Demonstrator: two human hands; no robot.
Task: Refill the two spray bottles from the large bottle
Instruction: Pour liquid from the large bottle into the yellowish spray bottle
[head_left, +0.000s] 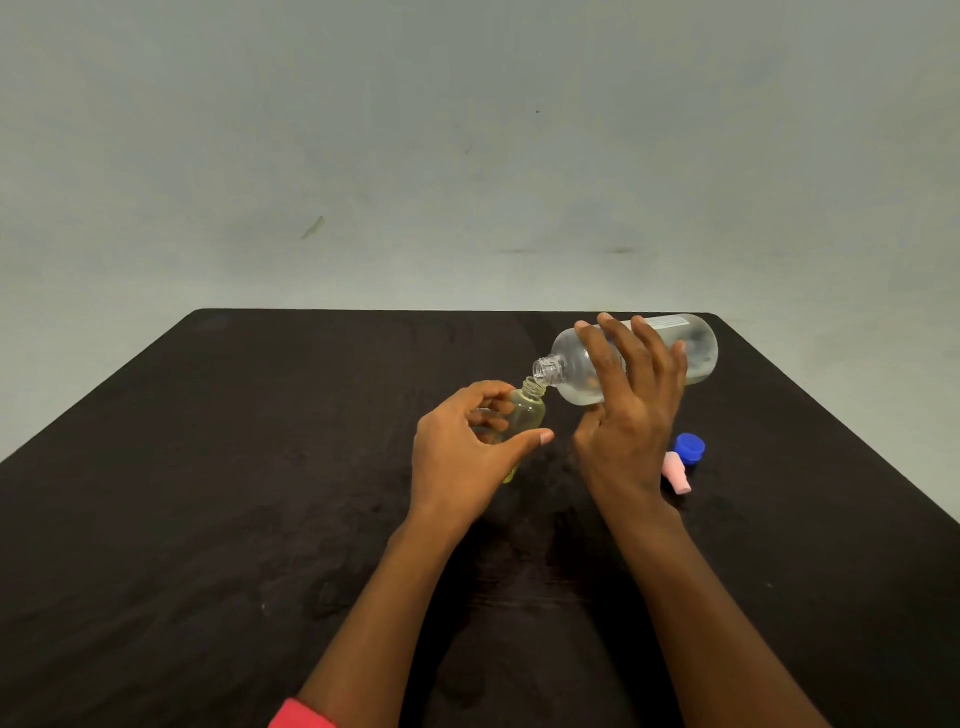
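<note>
Left hand: fingers and thumb curled round a small yellowish spray bottle, uncapped, neck tilted up and to the right, held above the dark tabletop. Right hand: fingers spread over the body of the large clear bottle, gripping it tipped nearly horizontal, cap off. The large bottle's mouth sits just at the spray bottle's open neck; whether liquid is flowing cannot be told. A blue cap and a pink spray head lie together on the tabletop, just right of the right wrist. A red sleeve shows on the left arm.
</note>
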